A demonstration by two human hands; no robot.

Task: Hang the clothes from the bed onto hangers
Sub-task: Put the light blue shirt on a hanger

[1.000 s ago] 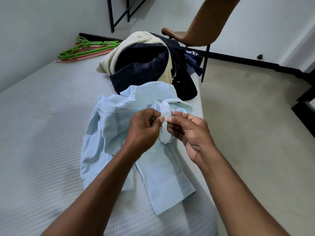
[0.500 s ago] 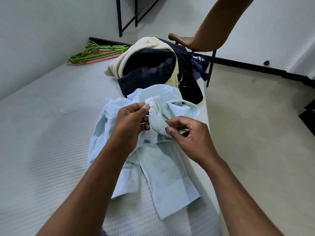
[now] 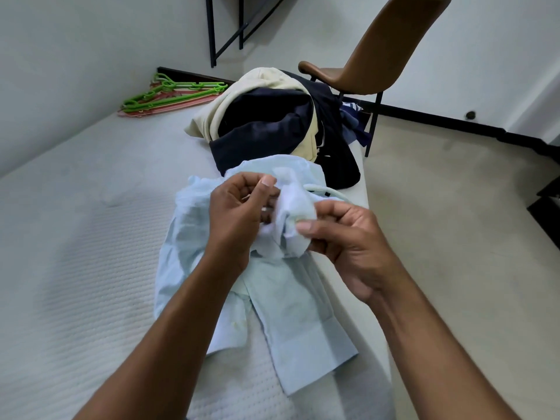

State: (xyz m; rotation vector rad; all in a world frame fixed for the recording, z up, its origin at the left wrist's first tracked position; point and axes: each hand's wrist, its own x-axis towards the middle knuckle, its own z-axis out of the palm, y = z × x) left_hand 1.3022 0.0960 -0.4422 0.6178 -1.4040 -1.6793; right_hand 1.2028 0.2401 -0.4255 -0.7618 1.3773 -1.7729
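A light blue shirt [image 3: 291, 313] is lying crumpled on the white quilted bed [image 3: 75, 268], close to the bed's right edge. One cuffed sleeve is trailing toward the near end. The upper part of the shirt, near the collar, is being lifted off the mattress in a bunch between the two hands.

The left hand [image 3: 239, 216] is gripping the left side of that bunch. Its fingers are curled tight and its thumb is laid across the top, pinching cloth. The right hand [image 3: 348, 244] is holding the right side. Its thumb is pressing into the front of the wad and its fingers are curling round behind it. The cloth between the hands is showing motion blur, so I cannot tell which part of the shirt is being held.

Beyond the shirt, a pile of clothes [image 3: 272, 125] is sitting on the bed, cream and navy pieces heaped together, with its near edge touching the shirt. A stack of green and pink hangers [image 3: 169, 95] is lying flat at the far left corner of the bed by the wall [image 3: 60, 56], well apart from the hands.

A brown chair [image 3: 378, 56] is standing on the pale floor [image 3: 454, 237] just beside the pile. A black metal frame [image 3: 224, 25] is showing against the far wall.
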